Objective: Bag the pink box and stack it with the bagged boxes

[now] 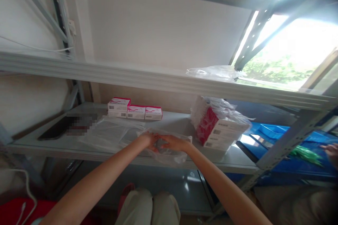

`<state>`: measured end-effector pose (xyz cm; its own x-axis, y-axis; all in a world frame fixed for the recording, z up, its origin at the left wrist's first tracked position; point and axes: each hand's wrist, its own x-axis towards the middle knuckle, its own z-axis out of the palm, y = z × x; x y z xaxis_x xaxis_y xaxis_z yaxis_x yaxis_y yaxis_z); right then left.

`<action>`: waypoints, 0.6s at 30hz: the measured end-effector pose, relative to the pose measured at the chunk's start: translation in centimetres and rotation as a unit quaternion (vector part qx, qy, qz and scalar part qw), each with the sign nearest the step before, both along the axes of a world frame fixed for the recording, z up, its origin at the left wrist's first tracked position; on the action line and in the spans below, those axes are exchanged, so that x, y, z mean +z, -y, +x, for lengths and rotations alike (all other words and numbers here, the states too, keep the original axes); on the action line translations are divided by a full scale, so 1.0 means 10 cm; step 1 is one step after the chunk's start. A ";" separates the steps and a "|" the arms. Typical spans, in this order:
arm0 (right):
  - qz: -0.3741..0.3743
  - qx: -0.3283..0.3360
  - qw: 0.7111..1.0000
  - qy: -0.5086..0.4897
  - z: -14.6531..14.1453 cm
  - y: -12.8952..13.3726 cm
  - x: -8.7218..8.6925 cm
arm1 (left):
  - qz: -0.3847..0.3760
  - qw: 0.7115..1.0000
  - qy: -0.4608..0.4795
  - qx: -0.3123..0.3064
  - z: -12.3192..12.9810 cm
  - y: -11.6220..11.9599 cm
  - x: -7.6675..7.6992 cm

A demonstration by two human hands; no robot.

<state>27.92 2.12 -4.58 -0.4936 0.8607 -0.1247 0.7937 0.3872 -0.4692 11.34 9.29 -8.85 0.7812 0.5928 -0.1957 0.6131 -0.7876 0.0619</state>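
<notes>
Our left hand (151, 141) and right hand (175, 143) are nearly together at the clear, thin plastic bag (171, 159), both touching it. Left fingers curled; right thumb and fingers partly spread. Can't tell if either is pinching the film. Bag's crumpled, see-through, at the grey metal shelf's (179, 123) front edge, its lower part hanging over. We've got flat clear plastic film (111, 135) just left, plastic-wrapped white-and-magenta boxes (221, 132) stacked right.

place: stockroom-like | metal shelving (158, 77) | stacked boxes (220, 130) | plastic bag (170, 158)
</notes>
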 end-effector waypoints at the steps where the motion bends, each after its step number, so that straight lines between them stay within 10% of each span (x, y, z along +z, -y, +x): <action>1: 0.001 -0.012 1.000 0.008 0.00 -0.01 -0.05 | 0.001 1.000 0.000 0.002 -0.01 0.00 -0.01; 7: -0.035 -0.047 0.996 0.067 0.29 -0.06 -0.26 | -0.008 0.999 -0.014 0.033 -0.14 -0.01 0.03; 18: -0.072 -0.125 0.988 0.062 0.42 -0.10 -0.10 | -0.033 0.991 -0.088 0.090 -0.13 0.21 0.38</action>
<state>32.16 3.08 -5.57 -0.2413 0.9230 -0.2998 0.9106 0.1085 -0.3989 10.04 7.15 -5.03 0.6139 0.7007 -0.3637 0.7493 -0.6622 -0.0110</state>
